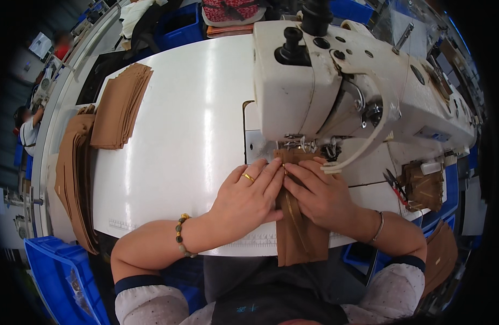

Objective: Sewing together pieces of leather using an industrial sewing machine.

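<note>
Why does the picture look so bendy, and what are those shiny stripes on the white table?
Head view: the fisheye lens bends straight lines, so the white table looks curved in front; head view: the stripes are glare, probably from overhead lights; head view: the gold zip on the brown fabric shows up.

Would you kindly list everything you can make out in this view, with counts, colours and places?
Worktable: one, white, across the middle
Sewing machine: one, mostly white, upper right
Fabric piece: one, brown with gold zip line, at the sewing machine
Fabric stacks: two, brown, left side
Small fabric pieces: several, brown, right side
Scissors: one pair, red-handled, beside those pieces
Bins: several, blue, around the worktable
Patterned item: one, reddish, top centre
Other people: two, red and white tops, left background
Sleeves: two, white with dark bands, bottom
Left hand: one, gold ring, on the fabric piece
Right hand: one, silvery bangle, on the fabric piece
</note>
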Motion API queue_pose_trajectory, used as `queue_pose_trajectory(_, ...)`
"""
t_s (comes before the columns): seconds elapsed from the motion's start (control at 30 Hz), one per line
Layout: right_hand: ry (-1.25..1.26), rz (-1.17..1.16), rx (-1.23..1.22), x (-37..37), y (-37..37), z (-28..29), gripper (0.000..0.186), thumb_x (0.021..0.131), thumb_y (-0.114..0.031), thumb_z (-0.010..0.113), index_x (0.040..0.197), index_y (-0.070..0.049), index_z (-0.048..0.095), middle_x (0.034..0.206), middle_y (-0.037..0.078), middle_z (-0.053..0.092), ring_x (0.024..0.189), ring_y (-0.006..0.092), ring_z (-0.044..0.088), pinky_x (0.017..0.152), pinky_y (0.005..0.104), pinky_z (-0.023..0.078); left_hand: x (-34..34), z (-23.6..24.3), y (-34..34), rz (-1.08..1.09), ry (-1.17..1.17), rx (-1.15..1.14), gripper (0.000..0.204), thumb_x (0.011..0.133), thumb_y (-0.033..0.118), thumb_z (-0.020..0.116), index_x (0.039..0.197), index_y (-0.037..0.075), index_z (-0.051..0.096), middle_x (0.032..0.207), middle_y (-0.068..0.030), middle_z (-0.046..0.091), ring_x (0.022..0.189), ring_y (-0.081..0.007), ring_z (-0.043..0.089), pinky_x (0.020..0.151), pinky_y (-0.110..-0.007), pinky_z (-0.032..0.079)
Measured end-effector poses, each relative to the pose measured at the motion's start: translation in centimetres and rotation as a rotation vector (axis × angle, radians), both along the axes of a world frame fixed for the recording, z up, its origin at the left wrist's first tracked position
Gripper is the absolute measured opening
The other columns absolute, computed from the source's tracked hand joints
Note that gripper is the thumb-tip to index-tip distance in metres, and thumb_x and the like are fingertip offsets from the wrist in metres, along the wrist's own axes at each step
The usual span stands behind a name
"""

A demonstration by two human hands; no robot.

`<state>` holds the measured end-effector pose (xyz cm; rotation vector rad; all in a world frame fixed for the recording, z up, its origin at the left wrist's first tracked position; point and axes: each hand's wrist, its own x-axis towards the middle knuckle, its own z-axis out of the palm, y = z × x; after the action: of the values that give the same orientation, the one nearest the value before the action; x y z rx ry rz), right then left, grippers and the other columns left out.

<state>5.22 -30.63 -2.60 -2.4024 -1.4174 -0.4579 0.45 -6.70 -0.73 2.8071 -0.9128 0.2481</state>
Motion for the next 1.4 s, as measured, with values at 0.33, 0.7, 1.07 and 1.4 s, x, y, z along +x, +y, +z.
queue_pose_trajectory(0.33,0.092,-0.017,-0.066,0.03,-0.07,0.16,0.056,0.076,-0.013,0.078,0.13,0.0,0.071,0.141,0.016,0.061,0.127,0.0334,0.062,0.098,0.0424,0.057,0.21,-0.09,0.13,0.012,0.023,-0.002,0.091,0.076,0.049,0.085,0.145,-0.006,0.06,0.155,-0.0163,0.055,0.139,-0.0336,0.052,0.109,-0.046,0.049)
queue_pose_trajectory(0.7,0.131,-0.018,-0.068,0.1,0.14,0.42,0.058,0.076,-0.013,0.079,0.131,0.001,0.07,0.143,0.017,0.06,0.128,0.035,0.061,0.101,0.045,0.055,0.58,-0.19,0.11,0.018,0.025,-0.045,0.089,0.074,0.048,0.086,0.141,-0.006,0.063,0.154,-0.0161,0.057,0.137,-0.0341,0.055,0.109,-0.045,0.049)
queue_pose_trajectory(1.07,0.101,-0.006,-0.061,0.11,0.21,0.71,0.059,0.075,-0.013,0.079,0.132,0.0,0.07,0.145,0.016,0.06,0.129,0.035,0.061,0.1,0.0451,0.057,0.55,0.03,0.13,0.019,0.035,-0.035,0.089,0.073,0.047,0.087,0.141,-0.005,0.063,0.152,-0.0166,0.058,0.136,-0.035,0.055,0.109,-0.046,0.048)
queue_pose_trajectory(1.4,0.102,-0.032,-0.067,0.04,0.08,0.49,0.061,0.076,-0.011,0.078,0.135,0.001,0.068,0.146,0.017,0.059,0.129,0.0362,0.061,0.099,0.0457,0.057,0.95,0.1,0.07,0.002,0.028,-0.057,0.089,0.071,0.046,0.087,0.139,-0.006,0.064,0.152,-0.0159,0.058,0.136,-0.0347,0.054,0.109,-0.045,0.049)
